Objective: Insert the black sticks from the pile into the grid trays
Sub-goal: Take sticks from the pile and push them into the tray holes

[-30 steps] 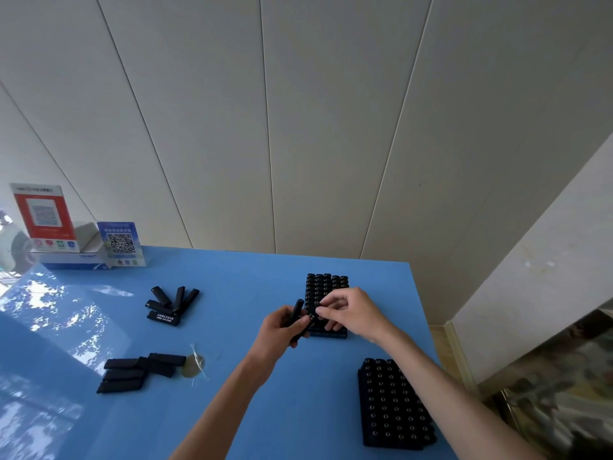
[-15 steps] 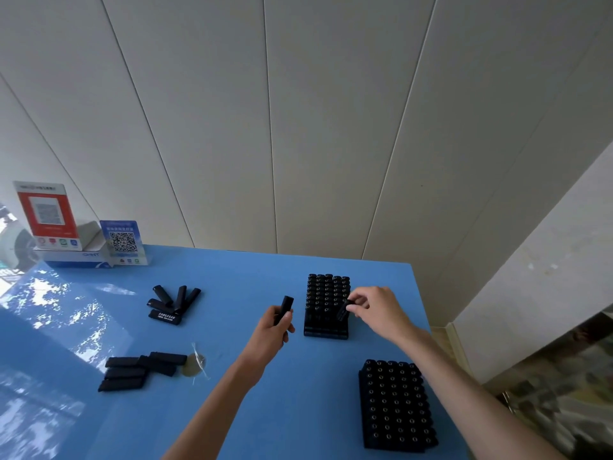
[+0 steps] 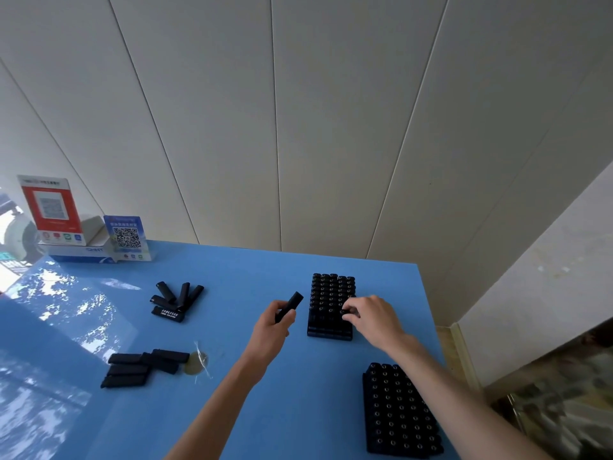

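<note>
Left hand: the left hand (image 3: 270, 330) had its fingers curled round one black stick (image 3: 289, 307), tilted, its free end aimed at about 1 o'clock, held just off the counter (image 3: 252, 410) and apart from the far grid tray (image 3: 330, 307).
Right hand: the right hand (image 3: 371, 318) lay over the far tray's 4 o'clock corner, fingertips (image 3: 346, 314) bent down onto the top face – whether they pinched a stick there I could not tell.
Sticks left: a far pile (image 3: 175, 298) at 10 o'clock of the left hand and a near pile (image 3: 141, 368) at 8 o'clock, both well apart from the trays.
Near tray: the near grid tray (image 3: 399, 411) sat at 5 o'clock of the far one, its cells showing pale rings.
Doing it well: in my judgement the right-hand stick wanted seating fully first, pressed straight down. The left-hand stick should then be brought upright over an open cell before lowering – a tilted entry would likely jam on a neighbour.
Hard to make out: which cells of the far tray were open, since black on black blurred together; the right fingertips hid the cell being worked.
Cut off: both forearms ran out of view at 6 o'clock.
</note>
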